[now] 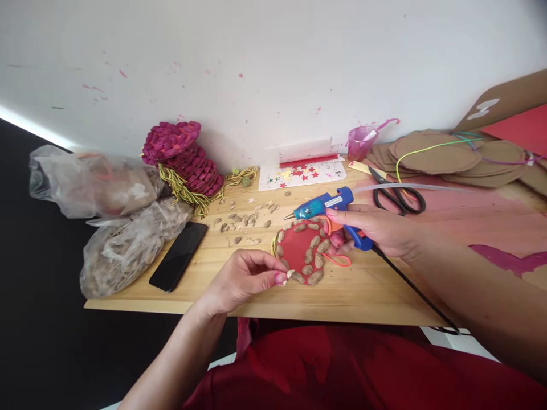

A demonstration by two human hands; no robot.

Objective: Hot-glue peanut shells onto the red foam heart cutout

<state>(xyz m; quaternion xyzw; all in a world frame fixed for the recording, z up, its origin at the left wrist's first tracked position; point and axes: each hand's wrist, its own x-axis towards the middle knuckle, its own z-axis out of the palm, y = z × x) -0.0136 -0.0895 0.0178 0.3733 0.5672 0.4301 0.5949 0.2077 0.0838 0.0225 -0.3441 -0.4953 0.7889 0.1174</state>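
Observation:
My right hand is wrapped round a blue hot glue gun, its metal tip pointing left above a red disc. Peanut shells line the disc's rim, with a second row inside on the right. At the disc's lower left edge, my left hand pinches a small pale piece of peanut shell between thumb and fingertips. A yellow-green cord shows at the disc's left side, and an orange loop lies at its right.
Loose shells, a phone and plastic bags are on the left. Behind stand a stack of magenta discs, a sheet of star stickers and a stained cup. Scissors and cardboard discs lie right.

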